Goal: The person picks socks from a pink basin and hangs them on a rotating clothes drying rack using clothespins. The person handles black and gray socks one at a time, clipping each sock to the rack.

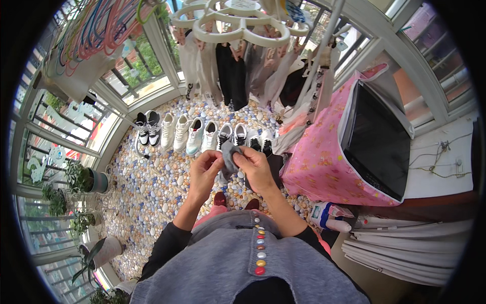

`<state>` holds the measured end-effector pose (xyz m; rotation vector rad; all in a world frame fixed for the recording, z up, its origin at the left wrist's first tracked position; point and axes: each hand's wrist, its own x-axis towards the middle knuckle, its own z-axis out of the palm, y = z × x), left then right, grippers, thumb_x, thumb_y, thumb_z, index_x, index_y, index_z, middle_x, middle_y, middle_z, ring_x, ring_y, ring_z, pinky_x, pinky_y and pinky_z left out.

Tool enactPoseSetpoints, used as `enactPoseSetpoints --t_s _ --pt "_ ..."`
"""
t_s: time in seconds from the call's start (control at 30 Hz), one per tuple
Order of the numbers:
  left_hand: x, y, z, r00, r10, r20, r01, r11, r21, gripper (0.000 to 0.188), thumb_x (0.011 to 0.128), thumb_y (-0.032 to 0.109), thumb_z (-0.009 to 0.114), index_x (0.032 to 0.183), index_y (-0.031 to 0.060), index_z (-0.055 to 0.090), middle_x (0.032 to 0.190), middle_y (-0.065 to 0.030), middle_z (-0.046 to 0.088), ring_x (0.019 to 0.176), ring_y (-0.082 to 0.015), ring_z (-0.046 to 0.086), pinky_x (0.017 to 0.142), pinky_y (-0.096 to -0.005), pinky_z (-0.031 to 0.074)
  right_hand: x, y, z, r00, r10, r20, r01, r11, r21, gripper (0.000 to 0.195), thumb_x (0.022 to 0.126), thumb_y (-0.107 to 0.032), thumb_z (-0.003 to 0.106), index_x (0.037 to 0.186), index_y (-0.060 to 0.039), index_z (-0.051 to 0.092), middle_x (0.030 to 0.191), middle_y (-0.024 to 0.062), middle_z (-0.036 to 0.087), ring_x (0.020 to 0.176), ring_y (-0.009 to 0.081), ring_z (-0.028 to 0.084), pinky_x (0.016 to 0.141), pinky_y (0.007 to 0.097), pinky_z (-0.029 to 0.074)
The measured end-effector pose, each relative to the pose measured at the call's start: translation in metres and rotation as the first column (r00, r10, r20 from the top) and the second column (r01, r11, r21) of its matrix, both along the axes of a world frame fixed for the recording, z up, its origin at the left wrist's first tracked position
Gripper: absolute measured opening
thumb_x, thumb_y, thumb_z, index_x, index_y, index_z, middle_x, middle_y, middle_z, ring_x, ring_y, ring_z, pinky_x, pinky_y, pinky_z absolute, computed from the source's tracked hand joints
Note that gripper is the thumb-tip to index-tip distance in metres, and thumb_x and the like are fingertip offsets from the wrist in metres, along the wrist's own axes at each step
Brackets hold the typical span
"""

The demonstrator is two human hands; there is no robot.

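A small crumpled grey cloth (pixel 229 159), perhaps a sock, is held up in front of my body. My right hand (pixel 255 167) pinches its right side between thumb and fingers. At its left edge is my left hand (pixel 205 171), thumb and fingertips pressed together on the fabric. Past my hands, a row of sneakers (pixel 181 131), mostly white with some black, stands on the pebble-patterned floor (pixel 159 193). Socks and other pieces, including a black one (pixel 231 76), hang by pegs from a white plastic clip hanger (pixel 243 32) above.
Coloured clothes hangers (pixel 102 34) hang at upper left. Potted plants (pixel 99 180) line the window side. A washing machine with a black lid (pixel 376 144) and pink cover (pixel 315 152) stands at right, above a white pleated curtain (pixel 402 250). A metal pole (pixel 322 45) runs down at upper right.
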<state>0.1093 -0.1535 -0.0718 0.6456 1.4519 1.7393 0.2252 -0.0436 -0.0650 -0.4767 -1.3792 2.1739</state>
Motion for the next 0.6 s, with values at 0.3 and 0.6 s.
enactPoseSetpoints --t_s 0.3,0.6 --pt "-0.004 0.007 0.004 0.996 -0.066 -0.054 0.066 0.998 0.007 0.013 0.092 0.010 0.060 0.102 0.0011 0.058 0.095 -0.0010 0.060 0.088 -0.0064 0.056 0.075 -0.0219 0.046 0.002 0.005 0.005 1.000 -0.013 -0.013 0.013 1.000 -0.024 0.019 0.094 -0.006 0.055 0.109 0.0033 0.063 0.093 -0.0004 0.062 0.082 0.0044 0.055 0.074 0.0184 0.044" --pt "0.006 0.011 0.018 0.993 -0.054 0.104 0.036 0.985 0.167 0.030 0.096 0.018 0.056 0.117 -0.0023 0.054 0.105 -0.0056 0.061 0.099 -0.0114 0.056 0.089 -0.0259 0.045 0.001 -0.006 0.027 0.913 -0.407 0.006 0.265 0.608 0.748 0.024 0.084 0.002 0.061 0.108 0.0001 0.065 0.098 0.0115 0.061 0.084 0.0181 0.061 0.071 0.0269 0.049"
